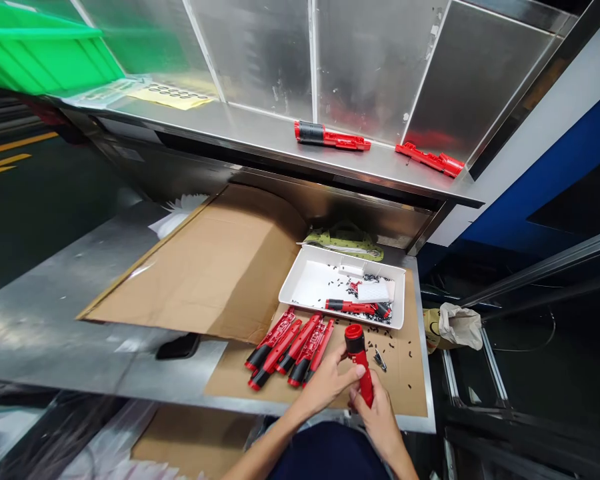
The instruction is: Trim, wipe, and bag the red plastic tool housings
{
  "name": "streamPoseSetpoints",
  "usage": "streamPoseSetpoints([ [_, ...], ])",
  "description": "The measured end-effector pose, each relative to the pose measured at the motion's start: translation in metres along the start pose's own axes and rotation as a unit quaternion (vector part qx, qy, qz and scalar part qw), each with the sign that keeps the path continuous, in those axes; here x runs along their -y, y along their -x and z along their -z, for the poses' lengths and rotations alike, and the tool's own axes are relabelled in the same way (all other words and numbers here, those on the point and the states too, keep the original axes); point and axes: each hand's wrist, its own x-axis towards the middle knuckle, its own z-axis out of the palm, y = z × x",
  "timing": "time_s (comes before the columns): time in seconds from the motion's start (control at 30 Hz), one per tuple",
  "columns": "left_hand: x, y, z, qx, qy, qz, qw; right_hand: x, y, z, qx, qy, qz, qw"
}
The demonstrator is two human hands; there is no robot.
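Observation:
Both my hands hold one red plastic tool housing (356, 340) with a black band near its round top end. It stands roughly upright over the front of the cardboard-covered bench. My left hand (329, 381) grips its middle, thumb across the red body. Lower down, my right hand (379, 405) has its fingers closed round the bottom end. Left of my hands lies a group of several similar red and black housings (293, 348), some with the inner ribbed side up. A small metal and black part (380, 360) lies on the cardboard just right of the held housing.
Behind my hands sits a white tray (310, 263) with small black parts and a housing; more black bits are scattered nearby. A large cardboard sheet (195, 267) leans at left, a dark phone-like object (178, 347) before it. Two housing pieces (333, 137) rest on the metal shelf (250, 130).

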Motion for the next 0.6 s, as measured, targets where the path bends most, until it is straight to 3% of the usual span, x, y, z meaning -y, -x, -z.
streamPoseSetpoints([
  [0.13,-0.008,0.019,0.048,-0.113,-0.135,-0.021,0.984,-0.033,-0.003,0.024,0.0,0.124,0.016,0.992],
  [0.27,-0.001,0.031,0.092,-0.147,-0.315,-0.055,0.936,-0.042,-0.032,0.053,0.037,0.264,0.066,0.962],
  [0.4,0.027,0.033,0.101,-0.192,-0.344,-0.048,0.918,-0.022,-0.083,0.046,0.109,0.353,0.149,0.917],
  [0.47,0.028,0.039,0.1,-0.209,-0.33,-0.042,0.92,-0.008,-0.102,0.034,0.129,0.376,0.187,0.898],
  [0.53,0.011,0.049,0.098,-0.215,-0.311,-0.046,0.925,0.003,-0.11,0.024,0.126,0.388,0.216,0.887],
  [0.6,-0.022,0.063,0.096,-0.191,-0.277,-0.059,0.94,0.008,-0.105,0.021,0.101,0.389,0.223,0.888],
])
